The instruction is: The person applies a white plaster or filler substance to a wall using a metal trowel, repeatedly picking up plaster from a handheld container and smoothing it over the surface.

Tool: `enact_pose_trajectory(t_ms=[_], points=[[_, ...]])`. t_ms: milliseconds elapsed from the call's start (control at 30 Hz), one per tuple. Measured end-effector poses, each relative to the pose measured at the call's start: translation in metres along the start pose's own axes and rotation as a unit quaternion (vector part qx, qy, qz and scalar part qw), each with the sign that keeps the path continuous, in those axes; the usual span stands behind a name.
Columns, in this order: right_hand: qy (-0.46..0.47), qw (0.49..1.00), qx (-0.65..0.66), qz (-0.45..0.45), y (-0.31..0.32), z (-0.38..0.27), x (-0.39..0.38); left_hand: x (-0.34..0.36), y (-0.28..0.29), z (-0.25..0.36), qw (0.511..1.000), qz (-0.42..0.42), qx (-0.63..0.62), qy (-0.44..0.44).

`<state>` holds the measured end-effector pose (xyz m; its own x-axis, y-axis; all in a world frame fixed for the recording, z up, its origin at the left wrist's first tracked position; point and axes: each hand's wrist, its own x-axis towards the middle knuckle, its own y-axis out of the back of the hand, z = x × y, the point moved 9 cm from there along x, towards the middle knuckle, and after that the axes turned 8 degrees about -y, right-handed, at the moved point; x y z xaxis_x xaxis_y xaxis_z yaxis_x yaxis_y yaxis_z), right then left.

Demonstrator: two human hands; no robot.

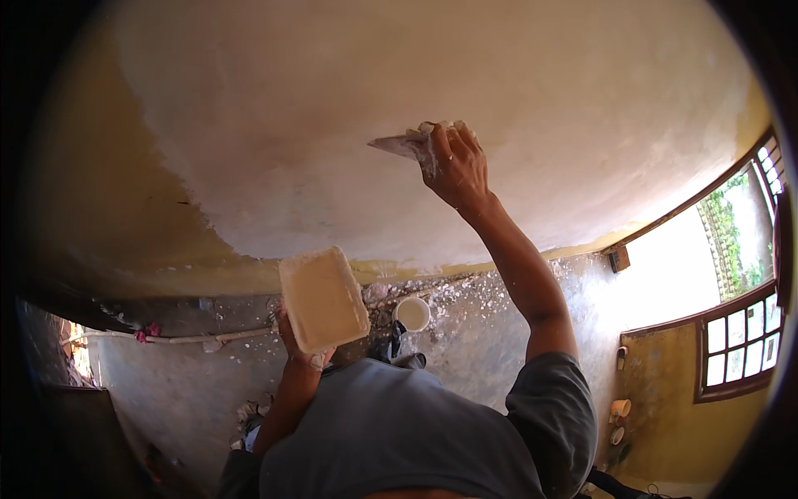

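My right hand [455, 170], its fingers whitened with paste, is closed around a putty knife [394, 145] whose flat blade points left at the wall [316, 100]. Whether the blade's edge touches the surface, I cannot tell. A broad pale, smoothed coat covers most of the wall, with bare yellow-brown showing to the left. Lower down, my left hand [303, 353] grips a shallow rectangular tray [360, 301] from its side and underneath. Cream-coloured putty [318, 293] lies in the tray. Part of the left hand is hidden behind it.
A white bucket [428, 321] stands on the grey floor [499, 366] near the wall's foot, among white splatters. Left of it runs a long pole [195, 338]. An orange container [620, 408] sits by the right wall, below a barred window [736, 353]; bright daylight enters from an opening.
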<state>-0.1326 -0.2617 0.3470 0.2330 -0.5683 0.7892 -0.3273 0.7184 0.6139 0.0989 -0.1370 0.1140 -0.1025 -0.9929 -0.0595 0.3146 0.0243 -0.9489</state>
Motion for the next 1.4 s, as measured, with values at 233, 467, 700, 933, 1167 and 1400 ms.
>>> enact_pose_trajectory(t_ms=[233, 467, 700, 933, 1167, 1400], points=[[0.015, 0.997, -0.057, 0.047, -0.001, -0.002, 0.008, -0.001, 0.013, 0.008, 1.0, 0.019, -0.003, -0.005], [0.006, 0.991, -0.065, 0.114, 0.023, 0.009, 0.025, -0.002, 0.018, 0.013, 0.999, -0.005, 0.026, -0.02], [-0.002, 0.987, -0.079, 0.143, 0.069, 0.021, 0.055, -0.005, 0.007, 0.009, 1.0, 0.009, -0.004, -0.004], [-0.042, 0.972, -0.129, 0.192, 0.131, 0.057, 0.103, 0.006, 0.012, 0.011, 1.0, -0.005, 0.016, -0.018], [-0.147, 0.935, 0.275, 0.172, 0.185, 0.08, 0.113, 0.005, 0.007, 0.004, 1.0, 0.031, -0.001, 0.003], [-0.066, 0.987, 0.125, -0.081, 0.015, -0.024, 0.031, 0.004, 0.022, 0.008, 0.999, -0.008, -0.03, 0.023]])
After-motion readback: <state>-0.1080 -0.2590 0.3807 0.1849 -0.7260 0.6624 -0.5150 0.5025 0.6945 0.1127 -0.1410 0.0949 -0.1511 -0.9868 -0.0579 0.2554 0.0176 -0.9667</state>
